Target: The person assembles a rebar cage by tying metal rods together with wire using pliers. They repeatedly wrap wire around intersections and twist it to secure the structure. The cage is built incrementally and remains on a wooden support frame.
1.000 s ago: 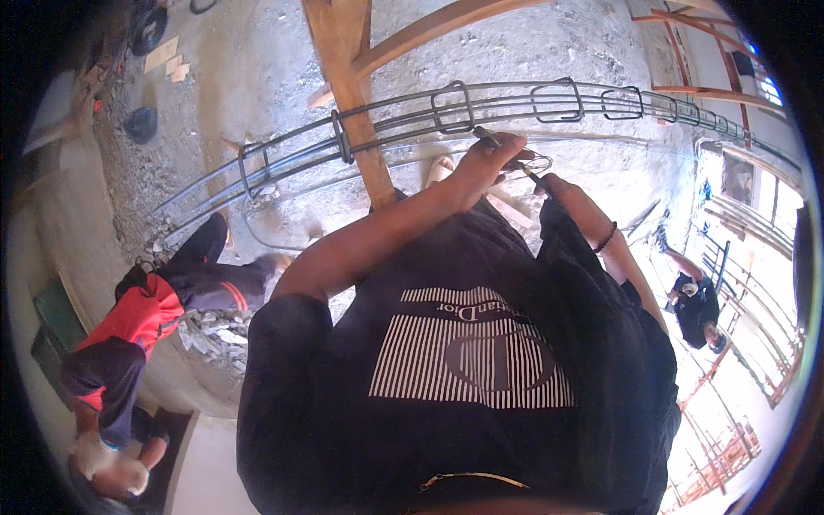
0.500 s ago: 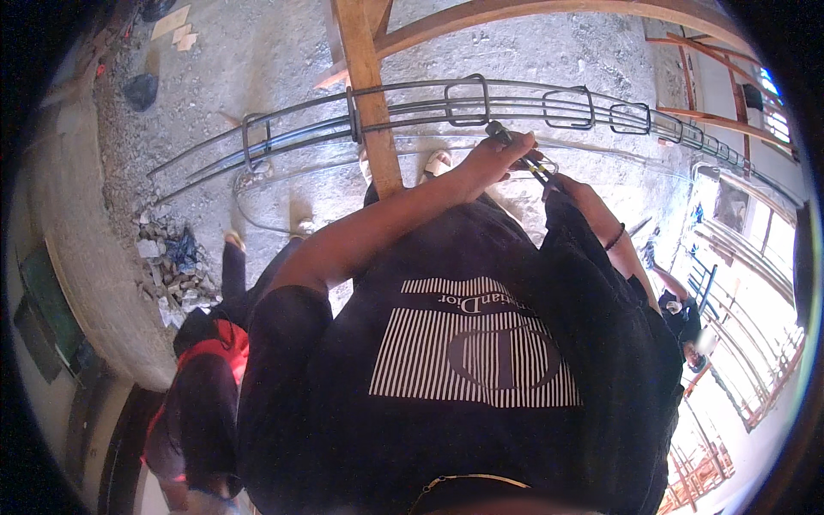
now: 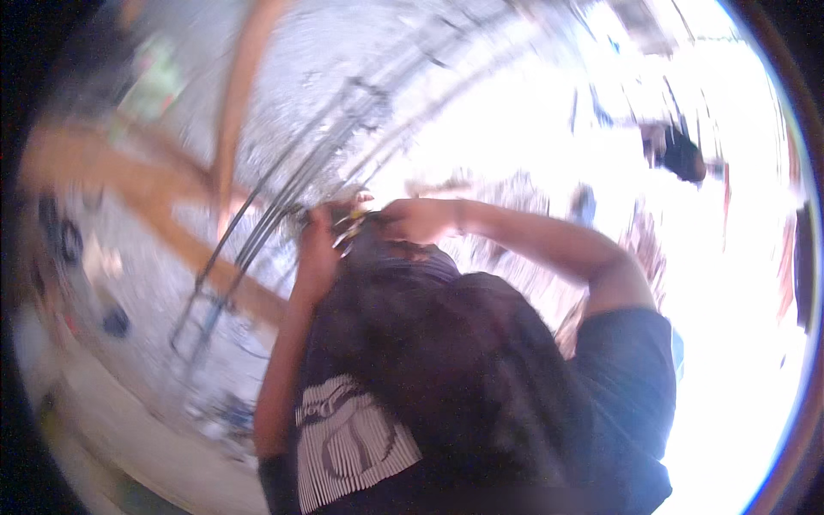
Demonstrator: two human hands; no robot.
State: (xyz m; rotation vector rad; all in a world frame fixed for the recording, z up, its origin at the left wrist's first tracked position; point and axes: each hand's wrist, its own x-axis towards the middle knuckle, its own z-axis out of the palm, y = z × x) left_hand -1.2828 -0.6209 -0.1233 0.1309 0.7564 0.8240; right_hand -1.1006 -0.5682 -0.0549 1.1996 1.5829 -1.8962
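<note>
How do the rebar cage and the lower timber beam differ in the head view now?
The rebar cage is dark grey; the timber beam is orange-brown. The cage has slim bars with gaps between; the beam is broader and solid. The cage climbs toward the picture's upper right; the beam slopes down rightward. Both are blurred.

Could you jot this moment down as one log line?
left hand: holding tool | right hand: beside tool, grip unclear | nearby: rebar cage, wooden beam | view: blurred
</note>
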